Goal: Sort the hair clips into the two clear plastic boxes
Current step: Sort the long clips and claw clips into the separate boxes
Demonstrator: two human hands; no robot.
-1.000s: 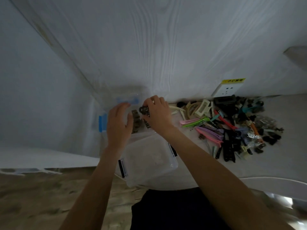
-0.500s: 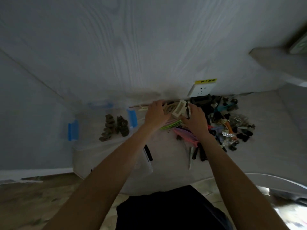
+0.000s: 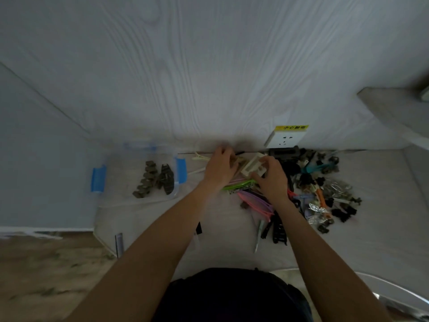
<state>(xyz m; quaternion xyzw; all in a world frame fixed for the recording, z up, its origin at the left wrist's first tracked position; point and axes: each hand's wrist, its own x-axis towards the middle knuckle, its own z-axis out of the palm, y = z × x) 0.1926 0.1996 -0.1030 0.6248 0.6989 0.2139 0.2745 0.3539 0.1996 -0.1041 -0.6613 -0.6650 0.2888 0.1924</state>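
A mixed pile of hair clips [image 3: 318,191] lies on the pale surface at the right. My left hand [image 3: 219,170] rests at the pile's left end, fingers curled on a brown clip [image 3: 238,162]. My right hand [image 3: 271,181] sits beside it, fingers pinching a cream rectangular claw clip [image 3: 251,167]. To the left stands a clear box [image 3: 120,182] with blue latches; inside lie a brownish claw clip [image 3: 145,180] and a black claw clip [image 3: 166,180]. A second clear box [image 3: 139,219] stands in front of it, partly hidden by my left forearm.
A white wall socket [image 3: 284,138] with a yellow label sits on the wall just behind the pile. Pink and green long clips [image 3: 246,194] lie under my wrists. The surface's edge drops to a brown floor [image 3: 46,275] at the lower left.
Both hands left the clear box, where the dark clips stay, and moved right to the pile. They now close on clips there. The view has shifted right.
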